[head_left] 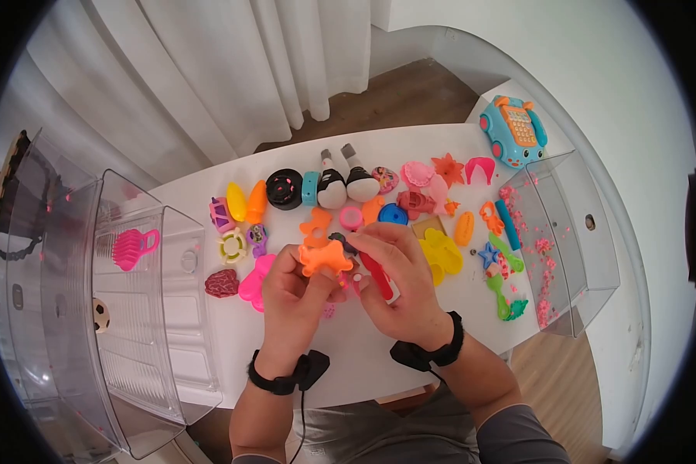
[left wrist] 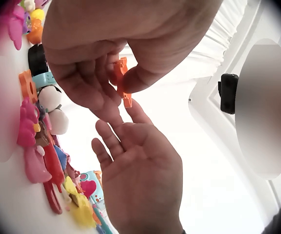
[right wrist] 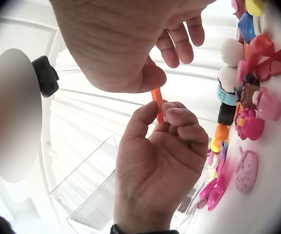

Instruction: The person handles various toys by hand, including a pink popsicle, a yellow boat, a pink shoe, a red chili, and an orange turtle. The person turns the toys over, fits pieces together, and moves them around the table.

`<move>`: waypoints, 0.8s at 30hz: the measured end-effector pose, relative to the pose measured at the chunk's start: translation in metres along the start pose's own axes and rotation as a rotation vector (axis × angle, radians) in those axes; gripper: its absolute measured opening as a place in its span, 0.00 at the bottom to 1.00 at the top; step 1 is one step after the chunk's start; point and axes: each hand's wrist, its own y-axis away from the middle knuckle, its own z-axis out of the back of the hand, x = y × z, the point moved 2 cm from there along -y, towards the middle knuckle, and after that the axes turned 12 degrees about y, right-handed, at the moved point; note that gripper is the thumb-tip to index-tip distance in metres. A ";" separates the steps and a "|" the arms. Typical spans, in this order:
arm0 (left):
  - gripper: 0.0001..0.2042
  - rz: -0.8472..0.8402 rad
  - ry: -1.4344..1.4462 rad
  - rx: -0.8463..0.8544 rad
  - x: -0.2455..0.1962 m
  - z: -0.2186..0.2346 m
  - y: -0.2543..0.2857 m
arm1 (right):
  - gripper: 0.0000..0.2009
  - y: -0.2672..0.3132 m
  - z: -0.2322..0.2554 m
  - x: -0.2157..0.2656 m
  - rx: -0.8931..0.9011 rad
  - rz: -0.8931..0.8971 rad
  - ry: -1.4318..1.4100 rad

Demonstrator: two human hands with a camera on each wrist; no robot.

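Over the table's near half, my left hand (head_left: 292, 305) pinches a flat orange wavy-edged toy (head_left: 325, 258) between thumb and fingers. The toy (left wrist: 127, 99) is seen nearly edge-on in the left wrist view. Close to its right side is my right hand (head_left: 411, 298), palm turned inward, fingers loosely bent and apart. In the right wrist view, the right thumb lies by the upper end of the orange toy (right wrist: 156, 95); whether it touches cannot be told. The left hand (right wrist: 161, 168) grips the toy from below there. Fingers hide part of the toy.
Colourful toys cover the white table (head_left: 348, 375) behind the hands, among them a black wheel (head_left: 284, 189) and yellow pieces (head_left: 441, 254). Clear bins stand at left and right, the right one (head_left: 595, 240) beside green spoons. A toy phone (head_left: 512, 131) stands at the back right.
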 end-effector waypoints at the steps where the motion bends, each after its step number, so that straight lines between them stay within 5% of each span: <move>1: 0.06 0.001 -0.012 0.007 -0.001 0.001 0.000 | 0.31 0.000 0.000 0.000 0.008 -0.018 -0.022; 11: 0.03 -0.069 0.003 0.033 0.008 0.002 -0.001 | 0.31 0.002 -0.003 -0.004 -0.007 0.013 0.031; 20: 0.04 0.079 -0.018 -0.001 0.003 0.001 0.003 | 0.26 0.002 -0.004 -0.010 -0.065 -0.042 -0.021; 22: 0.06 -0.134 -0.066 0.298 0.007 -0.001 0.002 | 0.25 0.001 -0.003 -0.011 -0.095 -0.058 0.105; 24: 0.08 -0.150 -0.162 0.409 0.003 -0.006 0.006 | 0.25 0.002 -0.003 -0.018 -0.123 -0.049 0.118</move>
